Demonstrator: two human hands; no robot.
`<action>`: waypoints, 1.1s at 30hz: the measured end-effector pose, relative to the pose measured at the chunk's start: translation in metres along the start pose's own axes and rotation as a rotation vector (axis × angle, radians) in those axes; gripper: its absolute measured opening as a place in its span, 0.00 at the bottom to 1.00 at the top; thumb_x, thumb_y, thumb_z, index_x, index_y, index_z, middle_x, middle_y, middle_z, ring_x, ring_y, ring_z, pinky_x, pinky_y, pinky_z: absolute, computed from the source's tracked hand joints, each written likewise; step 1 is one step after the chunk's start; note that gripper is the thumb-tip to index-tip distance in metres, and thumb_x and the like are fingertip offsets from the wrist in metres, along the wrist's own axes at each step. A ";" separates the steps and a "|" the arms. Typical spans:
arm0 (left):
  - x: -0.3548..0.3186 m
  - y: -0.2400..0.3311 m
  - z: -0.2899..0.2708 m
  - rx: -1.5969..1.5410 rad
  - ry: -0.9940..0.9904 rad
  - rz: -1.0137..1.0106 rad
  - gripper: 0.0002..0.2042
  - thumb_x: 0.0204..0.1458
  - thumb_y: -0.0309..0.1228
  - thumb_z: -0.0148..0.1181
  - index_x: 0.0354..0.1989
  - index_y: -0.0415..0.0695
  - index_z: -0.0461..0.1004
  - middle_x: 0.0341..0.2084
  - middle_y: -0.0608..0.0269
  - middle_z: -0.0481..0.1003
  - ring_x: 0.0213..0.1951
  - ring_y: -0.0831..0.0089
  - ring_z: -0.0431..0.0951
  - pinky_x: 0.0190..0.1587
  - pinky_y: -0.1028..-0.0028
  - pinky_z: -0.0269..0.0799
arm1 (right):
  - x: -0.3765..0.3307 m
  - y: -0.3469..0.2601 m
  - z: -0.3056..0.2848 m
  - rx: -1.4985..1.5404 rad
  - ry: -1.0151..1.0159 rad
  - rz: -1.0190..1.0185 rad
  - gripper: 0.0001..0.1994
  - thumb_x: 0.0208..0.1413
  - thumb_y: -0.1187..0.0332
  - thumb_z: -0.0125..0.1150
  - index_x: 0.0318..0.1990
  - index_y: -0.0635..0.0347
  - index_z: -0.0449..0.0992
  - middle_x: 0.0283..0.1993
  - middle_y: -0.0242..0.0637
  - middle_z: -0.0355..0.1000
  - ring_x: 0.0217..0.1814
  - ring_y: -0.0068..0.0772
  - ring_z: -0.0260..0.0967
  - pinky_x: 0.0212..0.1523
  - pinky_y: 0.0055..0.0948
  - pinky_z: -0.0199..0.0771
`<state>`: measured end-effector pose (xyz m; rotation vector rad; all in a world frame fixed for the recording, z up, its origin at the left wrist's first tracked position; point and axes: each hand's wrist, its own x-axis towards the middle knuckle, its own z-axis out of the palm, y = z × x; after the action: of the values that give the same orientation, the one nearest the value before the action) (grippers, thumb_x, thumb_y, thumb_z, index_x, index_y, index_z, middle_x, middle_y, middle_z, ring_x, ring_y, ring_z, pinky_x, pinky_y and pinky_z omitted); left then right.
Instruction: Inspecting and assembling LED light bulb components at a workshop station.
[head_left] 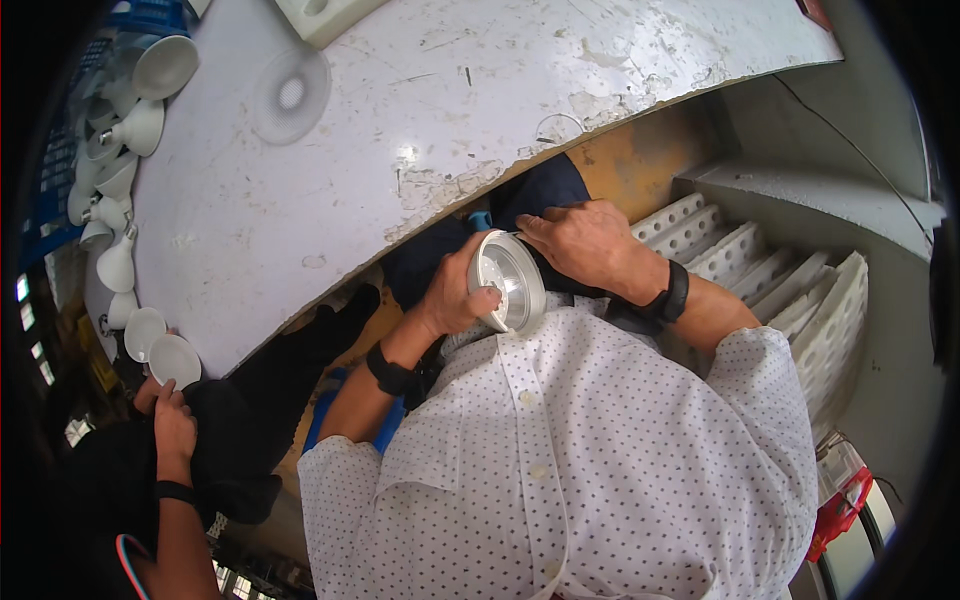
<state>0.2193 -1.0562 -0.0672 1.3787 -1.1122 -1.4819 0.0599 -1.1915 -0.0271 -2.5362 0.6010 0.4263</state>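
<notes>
Close to my shirt front, my left hand (458, 290) grips a round white lamp cup (517, 285) by its side, thumb over the near rim. The cup is tilted, and its shiny inside shows in part. My right hand (585, 245) is at the cup's upper rim, its fingers pinched together; something thin may be between the fingertips, but it is too small to name. Just behind the cup a small blue object (480, 219) shows, mostly hidden.
Ahead stretches a white worktable (380, 130) with a chipped edge, bearing a clear round lens cover (290, 95). White lamp cups (118, 262) line its left side, where a co-worker's hand (174, 425) holds a white cup (175, 362). Perforated white trays (735, 255) stand at right.
</notes>
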 end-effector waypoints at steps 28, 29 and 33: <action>0.003 0.005 -0.003 0.069 -0.008 -0.010 0.40 0.34 0.56 0.54 0.49 0.33 0.60 0.36 0.48 0.73 0.39 0.62 0.75 0.42 0.69 0.70 | 0.003 0.014 0.007 -0.020 0.054 -0.084 0.12 0.53 0.57 0.49 0.40 0.48 0.76 0.25 0.33 0.73 0.24 0.37 0.72 0.25 0.32 0.71; 0.004 0.006 -0.005 0.072 -0.037 -0.015 0.39 0.35 0.55 0.53 0.49 0.33 0.60 0.36 0.49 0.73 0.38 0.62 0.76 0.41 0.69 0.70 | 0.003 0.013 0.006 -0.035 0.086 -0.100 0.13 0.53 0.57 0.50 0.40 0.48 0.76 0.25 0.33 0.73 0.24 0.37 0.71 0.24 0.31 0.71; 0.005 0.000 -0.005 -0.033 -0.063 -0.051 0.38 0.35 0.54 0.52 0.48 0.33 0.62 0.35 0.51 0.73 0.37 0.66 0.75 0.41 0.71 0.69 | 0.005 0.014 0.009 -0.017 0.151 -0.111 0.13 0.51 0.56 0.51 0.40 0.48 0.76 0.23 0.32 0.72 0.22 0.36 0.71 0.23 0.31 0.70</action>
<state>0.2235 -1.0617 -0.0686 1.3545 -1.0943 -1.5832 0.0553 -1.1997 -0.0418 -2.6191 0.5100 0.2031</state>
